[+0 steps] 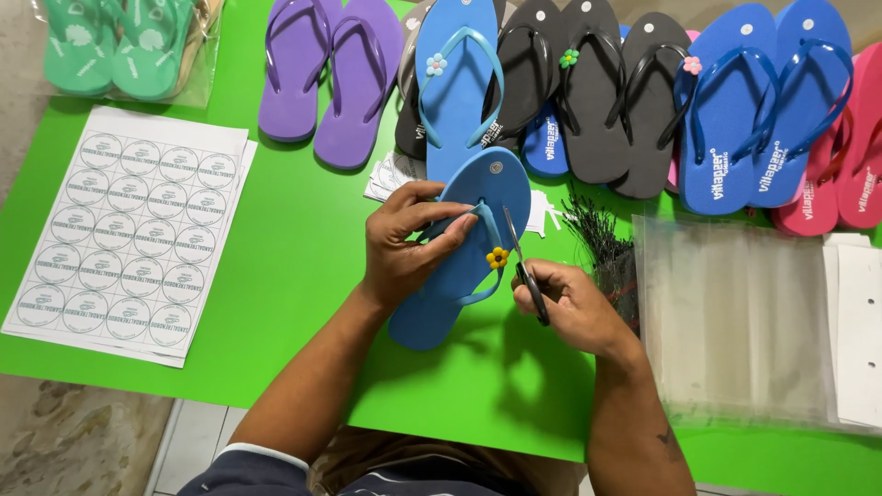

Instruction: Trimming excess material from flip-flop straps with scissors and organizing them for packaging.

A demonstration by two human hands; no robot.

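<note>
**Scissors at the strap of a blue flip-flop**

Your right hand (577,308) sits closest to you, its fingers clenched around a small pair of black-handled scissors (524,266), blades pointing up and away toward the strap. Your left hand (409,241) grasps a light blue flip-flop (439,294), thumb and fingers pinching the strap near the toe post and holding the sandal tilted, heel toward you, over the green bench (294,276). A small yellow flower charm (497,258) sits on the strap, just beside the scissor blades.

To your left, a stack of white sheets printed with round stickers (129,234) lies flat on the bench. To your right lies a pile of clear plastic bags (735,321), with white cards (859,321) at its far edge. Between the bags and the flip-flop is a bundle of thin black tag fasteners (602,243).

Farther off, a second light blue flip-flop (457,83) lies sole down, a pale flower on its strap. Beside it run a purple pair (331,78), several black flip-flops (597,92), a darker blue pair (763,101) and pink ones (850,147) at the right edge. At the far left corner, green flip-flops (119,46) rest in a clear bag.
</note>
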